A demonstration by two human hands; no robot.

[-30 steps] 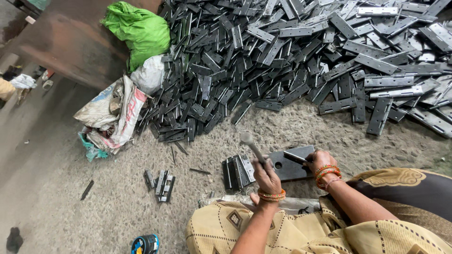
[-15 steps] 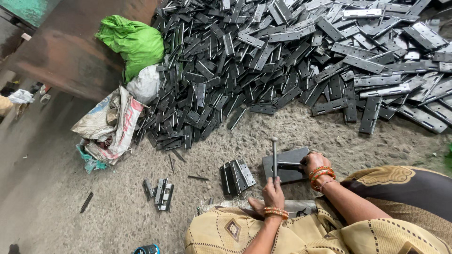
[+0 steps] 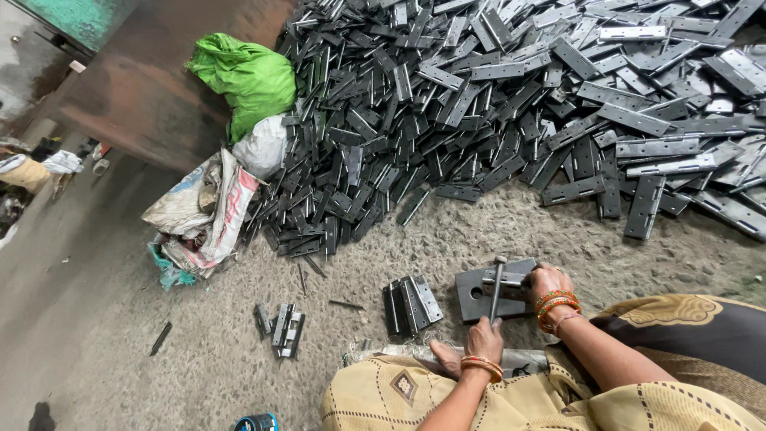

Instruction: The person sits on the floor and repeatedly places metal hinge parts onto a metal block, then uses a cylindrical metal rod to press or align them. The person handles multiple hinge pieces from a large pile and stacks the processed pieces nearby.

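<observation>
Head view: green sack (image 3: pixel 243 76) closed, contents hidden. Left hand (image 3: pixel 483 342) grips hammer (image 3: pixel 495 289), its head now resting on hinge (image 3: pixel 511 281), lowered since earlier. Right hand (image 3: pixel 546 283) pins hinge on steel block (image 3: pixel 472 297), floor centre.

1. The person is wearing a mustard-yellow draped garment (image 3: pixel 558 403) with a faint woven pattern and a small diamond motif near the knee.
2. A dark brown-black cloth panel (image 3: pixel 702 335) with a golden patterned border is lying over the right side.
3. The right hand (image 3: pixel 546 283) is wearing red and orange bangles (image 3: pixel 556 303) at the wrist.
4. The left hand (image 3: pixel 483 339) is wearing orange bangles (image 3: pixel 479 365) too.
5. Both forearms are showing bare, with no sleeves.
</observation>
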